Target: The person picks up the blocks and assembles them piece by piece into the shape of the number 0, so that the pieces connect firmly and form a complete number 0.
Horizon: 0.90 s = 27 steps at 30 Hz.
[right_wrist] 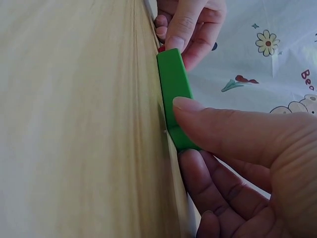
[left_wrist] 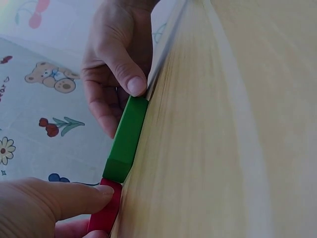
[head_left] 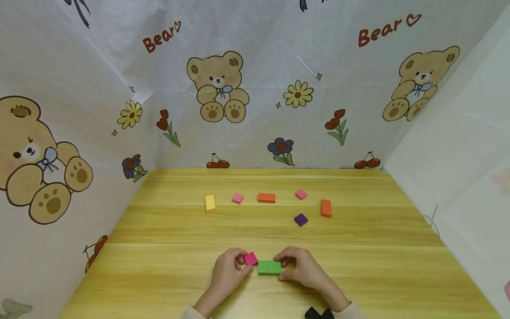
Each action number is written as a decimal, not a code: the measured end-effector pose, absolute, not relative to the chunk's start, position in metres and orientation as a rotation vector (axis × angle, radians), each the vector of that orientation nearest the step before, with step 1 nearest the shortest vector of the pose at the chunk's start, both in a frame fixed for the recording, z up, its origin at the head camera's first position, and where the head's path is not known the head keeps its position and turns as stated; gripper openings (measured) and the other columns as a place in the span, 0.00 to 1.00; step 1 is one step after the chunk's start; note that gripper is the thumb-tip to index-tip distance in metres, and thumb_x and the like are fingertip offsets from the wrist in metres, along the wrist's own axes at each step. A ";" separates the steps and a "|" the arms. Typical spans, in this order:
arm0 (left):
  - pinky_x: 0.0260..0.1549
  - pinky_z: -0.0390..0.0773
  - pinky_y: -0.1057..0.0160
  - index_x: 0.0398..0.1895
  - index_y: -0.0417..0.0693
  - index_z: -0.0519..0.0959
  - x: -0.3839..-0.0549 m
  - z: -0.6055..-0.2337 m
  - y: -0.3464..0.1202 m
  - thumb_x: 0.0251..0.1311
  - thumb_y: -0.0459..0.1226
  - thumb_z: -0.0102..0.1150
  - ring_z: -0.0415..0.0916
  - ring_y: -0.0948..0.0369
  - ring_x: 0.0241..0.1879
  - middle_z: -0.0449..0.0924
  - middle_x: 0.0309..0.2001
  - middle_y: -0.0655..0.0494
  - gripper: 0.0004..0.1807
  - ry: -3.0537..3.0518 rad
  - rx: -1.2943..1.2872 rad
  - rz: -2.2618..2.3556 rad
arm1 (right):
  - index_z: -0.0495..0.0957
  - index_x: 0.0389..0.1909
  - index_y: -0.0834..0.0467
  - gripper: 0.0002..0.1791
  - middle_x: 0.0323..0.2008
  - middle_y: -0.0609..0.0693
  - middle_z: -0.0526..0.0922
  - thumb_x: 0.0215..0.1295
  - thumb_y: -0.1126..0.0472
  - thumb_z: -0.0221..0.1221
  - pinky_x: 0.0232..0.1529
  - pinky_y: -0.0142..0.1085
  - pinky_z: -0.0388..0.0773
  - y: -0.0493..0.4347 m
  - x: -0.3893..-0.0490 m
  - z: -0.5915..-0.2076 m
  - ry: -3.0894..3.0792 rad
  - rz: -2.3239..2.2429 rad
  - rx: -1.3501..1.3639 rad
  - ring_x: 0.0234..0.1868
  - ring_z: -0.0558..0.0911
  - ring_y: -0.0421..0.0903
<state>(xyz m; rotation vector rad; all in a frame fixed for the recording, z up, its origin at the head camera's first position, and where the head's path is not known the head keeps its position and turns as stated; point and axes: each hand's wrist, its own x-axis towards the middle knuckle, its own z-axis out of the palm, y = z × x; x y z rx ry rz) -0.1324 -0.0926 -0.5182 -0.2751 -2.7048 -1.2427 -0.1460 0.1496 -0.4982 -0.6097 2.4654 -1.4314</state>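
Near the front middle of the table, my left hand (head_left: 229,271) pinches a small magenta block (head_left: 250,259) between thumb and fingers. The block is turned at an angle, one corner right at the left end of a longer green block (head_left: 269,268). My right hand (head_left: 303,268) grips the green block's right end, thumb on the near side and fingers on the far side. From the left wrist, the magenta block (left_wrist: 110,206) and green block (left_wrist: 126,141) appear end to end on the wood. In the right wrist view the green block (right_wrist: 173,82) mostly hides the magenta one.
Farther back on the wooden table (head_left: 167,230) lie a yellow block (head_left: 210,203), two pink blocks, an orange block (head_left: 266,198), another orange block (head_left: 326,208) and a purple block (head_left: 301,219). Bear-patterned cloth (head_left: 255,133) stands behind and beside the table. A black object (head_left: 318,313) shows by the right sleeve.
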 end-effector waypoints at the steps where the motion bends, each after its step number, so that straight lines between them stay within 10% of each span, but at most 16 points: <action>1: 0.23 0.66 0.73 0.35 0.44 0.84 -0.132 -0.519 -0.093 0.42 0.34 0.76 0.63 0.75 0.21 0.75 0.24 0.63 0.14 -2.704 -0.276 -1.242 | 0.84 0.44 0.58 0.20 0.40 0.50 0.84 0.47 0.67 0.74 0.37 0.32 0.78 0.150 -0.146 -0.498 2.460 -1.435 -0.606 0.36 0.79 0.47; 27: 0.24 0.67 0.73 0.35 0.44 0.84 -0.134 -0.520 -0.094 0.42 0.34 0.76 0.64 0.74 0.21 0.74 0.24 0.64 0.15 -2.703 -0.276 -1.279 | 0.81 0.52 0.58 0.24 0.47 0.53 0.84 0.51 0.68 0.71 0.43 0.38 0.74 0.184 -0.170 -0.484 2.865 -1.381 -0.216 0.47 0.81 0.51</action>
